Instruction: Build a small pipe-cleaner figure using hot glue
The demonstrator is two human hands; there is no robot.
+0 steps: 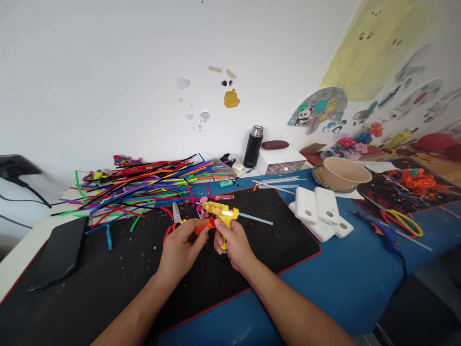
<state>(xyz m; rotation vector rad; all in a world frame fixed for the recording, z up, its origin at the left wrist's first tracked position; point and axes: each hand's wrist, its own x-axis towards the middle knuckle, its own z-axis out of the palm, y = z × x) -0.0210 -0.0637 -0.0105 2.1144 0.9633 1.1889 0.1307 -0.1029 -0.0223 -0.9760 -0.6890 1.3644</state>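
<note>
My left hand (183,247) is closed, pinching a small orange fuzzy piece (204,228), perhaps bent pipe cleaner. Wrapped around the handle of a yellow glue gun (218,210) is my right hand (236,246). The gun's nozzle points left, and a clear glue stick (257,219) sticks out of its back. Both hands are close together above a black mat (284,240), and the orange piece is just below the gun's body. Scissors (176,212) with red handles lie behind my left hand, partly hidden. A pink piece (201,211) shows near the nozzle.
A heap of coloured pipe cleaners (144,185) covers the back left. A black phone-like slab (59,252) lies left. White devices (317,211), a beige bowl (346,173), a blue glue gun (383,233) and yellow-handled scissors (406,222) are right. A black flask (253,146) stands behind.
</note>
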